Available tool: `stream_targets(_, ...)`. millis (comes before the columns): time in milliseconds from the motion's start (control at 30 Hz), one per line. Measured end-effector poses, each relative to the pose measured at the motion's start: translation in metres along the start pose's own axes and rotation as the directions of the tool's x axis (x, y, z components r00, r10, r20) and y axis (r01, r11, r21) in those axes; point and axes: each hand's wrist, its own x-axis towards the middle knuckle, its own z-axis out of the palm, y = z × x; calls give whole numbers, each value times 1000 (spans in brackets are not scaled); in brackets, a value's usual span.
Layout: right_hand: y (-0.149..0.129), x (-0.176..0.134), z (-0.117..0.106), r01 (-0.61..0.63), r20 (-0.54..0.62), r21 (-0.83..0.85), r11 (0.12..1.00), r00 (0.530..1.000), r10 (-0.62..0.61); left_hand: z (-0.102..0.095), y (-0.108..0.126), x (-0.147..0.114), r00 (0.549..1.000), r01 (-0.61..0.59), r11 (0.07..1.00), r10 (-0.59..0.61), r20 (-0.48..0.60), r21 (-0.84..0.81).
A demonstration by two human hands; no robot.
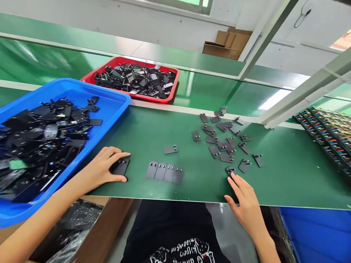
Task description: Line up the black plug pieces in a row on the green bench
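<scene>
My left hand (105, 166) rests on the green table beside the blue tray, its thumb and fingers closed around the short ends of small black plates (122, 167) with two pegs each. How many plates it holds is partly hidden. My right hand (244, 199) has its fingertips on a single black plate (230, 170) near the front edge, its thumb held apart. Between the hands, several like plates form a side-by-side row (164, 172), pegs at the far end. One lone plate (171, 149) lies just beyond that row. Further right spreads a loose group of the same plates (223, 146).
A blue tray (115, 95) heaped with black parts stands at the left, and a red tray (175, 86) of small parts is behind it. A slanted white post (296, 91) rises at the right, near dark racks (326, 142) of colourful pieces. Below sits an open carton (106, 226).
</scene>
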Motion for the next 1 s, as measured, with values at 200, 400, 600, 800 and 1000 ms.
stream_targets(200, -58, 16, 17, 113, 60, 96, 989, 991, -119, 8, 29, 22, 999, -38, 998, 39, 21, -50)
stream_targets(400, -104, 40, 29, 162, 111, 99, 982, 979, -172, 15, 57, 37, 989, -143, 988, 144, -20, 61)
stream_targets(600, -129, 56, 40, 195, 107, 123, 973, 972, -208, 14, 61, 28, 967, -206, 961, 229, -114, 187)
stream_targets(800, -142, 63, 44, 275, 131, 181, 944, 945, -300, 13, 54, 14, 971, -161, 968, 190, -142, 192)
stream_targets(1000, -124, 120, 27, 276, -15, 318, 907, 958, -286, 16, 52, 8, 954, -138, 960, 195, -228, 243)
